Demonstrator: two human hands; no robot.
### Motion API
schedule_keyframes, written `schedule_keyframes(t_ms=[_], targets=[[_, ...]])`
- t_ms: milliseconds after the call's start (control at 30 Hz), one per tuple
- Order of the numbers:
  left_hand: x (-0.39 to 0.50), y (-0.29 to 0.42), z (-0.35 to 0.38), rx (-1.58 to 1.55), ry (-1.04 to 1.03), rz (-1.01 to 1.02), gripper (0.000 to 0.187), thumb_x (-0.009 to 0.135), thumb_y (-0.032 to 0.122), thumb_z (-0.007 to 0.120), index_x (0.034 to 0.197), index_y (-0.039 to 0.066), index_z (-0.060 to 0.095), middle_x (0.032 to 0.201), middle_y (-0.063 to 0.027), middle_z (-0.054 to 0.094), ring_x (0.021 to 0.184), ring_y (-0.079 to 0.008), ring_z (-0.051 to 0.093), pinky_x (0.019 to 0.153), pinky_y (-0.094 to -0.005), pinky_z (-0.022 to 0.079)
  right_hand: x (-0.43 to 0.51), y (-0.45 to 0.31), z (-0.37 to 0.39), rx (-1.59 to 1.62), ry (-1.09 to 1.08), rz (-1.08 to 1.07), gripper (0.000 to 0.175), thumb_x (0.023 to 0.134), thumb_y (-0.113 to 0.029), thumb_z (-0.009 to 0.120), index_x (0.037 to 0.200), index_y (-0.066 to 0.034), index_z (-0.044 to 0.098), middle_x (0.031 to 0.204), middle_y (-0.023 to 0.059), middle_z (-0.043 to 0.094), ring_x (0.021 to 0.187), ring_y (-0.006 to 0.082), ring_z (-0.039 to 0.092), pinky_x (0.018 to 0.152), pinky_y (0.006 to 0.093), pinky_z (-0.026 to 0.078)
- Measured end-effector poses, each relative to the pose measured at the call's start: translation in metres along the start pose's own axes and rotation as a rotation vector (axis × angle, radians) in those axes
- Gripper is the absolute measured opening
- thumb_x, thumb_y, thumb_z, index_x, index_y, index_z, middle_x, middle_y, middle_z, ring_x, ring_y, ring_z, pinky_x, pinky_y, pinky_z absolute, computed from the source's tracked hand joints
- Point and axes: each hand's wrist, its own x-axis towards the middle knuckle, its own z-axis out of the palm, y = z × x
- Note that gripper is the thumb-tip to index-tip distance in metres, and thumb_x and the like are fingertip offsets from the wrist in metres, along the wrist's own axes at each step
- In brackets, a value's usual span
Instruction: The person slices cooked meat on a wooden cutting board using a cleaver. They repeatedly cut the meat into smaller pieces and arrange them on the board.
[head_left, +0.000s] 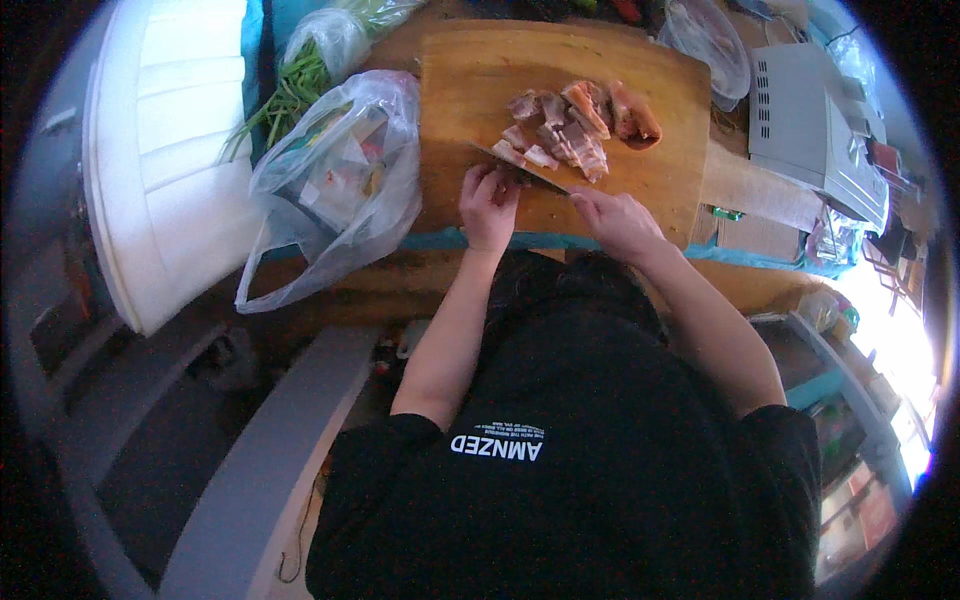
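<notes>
My right hand grips the handle end of a knife, whose blade runs left and away across a wooden cutting board. Near the blade's near side, my left hand is curled, its fingertips at something small and dark that I cannot make out. Just beyond the blade lie pale pieces of sliced meat. Farther up the board is a loose heap of meat slices with pinkish fat. A larger reddish-brown chunk of meat rests at the right of the heap.
An open clear plastic bag with packages inside stands left of the board. Behind it are long green vegetables, partly in plastic. At the back right lie a clear plastic container and a grey vented appliance. A white padded object stands at the far left.
</notes>
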Motion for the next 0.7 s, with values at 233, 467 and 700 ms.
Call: schedule_keyframes(t_ms=[233,467,700], targets=[[-0.001,-0.006,0.001,-0.129,0.015,0.048,0.018,0.086,0.002,0.077,0.103,0.003,0.071,0.106,-0.0154,0.066,0.093,-0.0320,0.066,0.080,-0.0391,0.057,-0.022,0.010,-0.004,0.120,0.119,-0.041,0.044,0.108,-0.048,0.042,0.129,-0.0191,0.068,0.102,0.0274,0.071,0.099,0.0494,0.066,0.090,0.0578,0.053],[0.000,-0.007,0.002,-0.142,0.046,0.079,0.019,0.084,0.005,0.082,0.098,0.003,0.070,0.104,-0.0136,0.067,0.082,-0.0271,0.063,0.075,-0.0376,0.055,-0.042,-0.011,-0.030,0.029,0.005,0.012,0.043,0.109,-0.042,0.043,0.129,-0.0139,0.068,0.101,0.0274,0.071,0.096,0.0484,0.066,0.088,0.0571,0.051],[-0.002,-0.008,0.005,-0.185,0.056,0.041,0.019,0.084,0.003,0.081,0.097,0.002,0.069,0.103,-0.0128,0.067,0.079,-0.0255,0.063,0.072,-0.0376,0.054,-0.044,-0.017,-0.038,0.000,-0.025,-0.008,0.045,0.108,-0.045,0.044,0.126,-0.0131,0.070,0.098,0.0272,0.071,0.093,0.0485,0.067,0.085,0.0575,0.052]])
